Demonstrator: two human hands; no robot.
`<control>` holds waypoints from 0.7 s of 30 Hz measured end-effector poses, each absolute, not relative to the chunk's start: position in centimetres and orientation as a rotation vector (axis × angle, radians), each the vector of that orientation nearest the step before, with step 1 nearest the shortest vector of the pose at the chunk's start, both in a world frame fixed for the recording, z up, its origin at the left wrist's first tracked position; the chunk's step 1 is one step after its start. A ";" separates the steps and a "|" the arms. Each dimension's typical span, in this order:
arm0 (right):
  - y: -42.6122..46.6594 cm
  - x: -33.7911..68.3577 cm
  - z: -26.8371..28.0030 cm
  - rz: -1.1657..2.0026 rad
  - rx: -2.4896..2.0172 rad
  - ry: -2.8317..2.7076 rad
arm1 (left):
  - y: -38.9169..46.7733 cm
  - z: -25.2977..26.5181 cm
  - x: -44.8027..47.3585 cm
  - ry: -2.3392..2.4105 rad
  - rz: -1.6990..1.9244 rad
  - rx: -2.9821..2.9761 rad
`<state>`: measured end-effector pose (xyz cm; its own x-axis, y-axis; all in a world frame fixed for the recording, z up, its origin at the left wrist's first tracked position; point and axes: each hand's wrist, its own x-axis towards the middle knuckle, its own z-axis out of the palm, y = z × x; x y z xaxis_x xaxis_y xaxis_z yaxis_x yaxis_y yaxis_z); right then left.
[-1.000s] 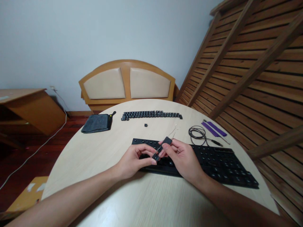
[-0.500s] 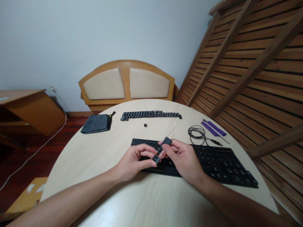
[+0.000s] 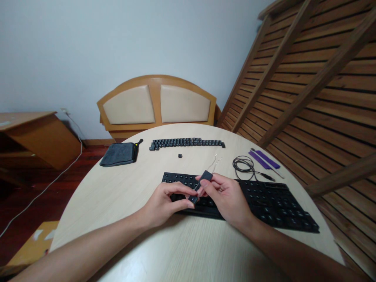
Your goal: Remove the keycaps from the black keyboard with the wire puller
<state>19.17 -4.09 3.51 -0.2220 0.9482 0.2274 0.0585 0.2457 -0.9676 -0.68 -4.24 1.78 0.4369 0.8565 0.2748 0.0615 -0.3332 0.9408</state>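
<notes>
My right hand (image 3: pixel 227 192) grips a keycap puller by its black handle (image 3: pixel 206 177); thin wire loops (image 3: pixel 216 161) stick out at the far end. A wire from the near end reaches toward a dark keycap (image 3: pixel 193 199). My left hand (image 3: pixel 164 199) pinches that keycap between thumb and fingers. Whether the wire is hooked under it, I cannot tell. Both hands hover over a black keyboard (image 3: pixel 273 207) with many of its keycaps off, and they hide part of it. Behind it, a single keycap (image 3: pixel 180 156) lies on the table.
Rows of loose keycaps (image 3: pixel 176 142) lie along the back of the round table (image 3: pixel 96 203). A dark folded cloth (image 3: pixel 119 153) rests at the left. To the right are a coiled cable (image 3: pixel 243 164), purple strips (image 3: pixel 268 158) and a thin pale-handled brush (image 3: pixel 276 170).
My left index finger has come down onto the keycap beside my thumb. The puller and right hand have barely moved.
</notes>
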 end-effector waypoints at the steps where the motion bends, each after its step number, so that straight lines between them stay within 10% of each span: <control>1: -4.1 19.2 3.5 1.138 -0.983 -1.535 | -4.2 1.8 -0.7 0.798 1.023 1.722; 21: -4.1 19.1 3.4 1.134 -0.956 -1.541 | -4.2 2.0 -0.6 0.770 1.057 1.765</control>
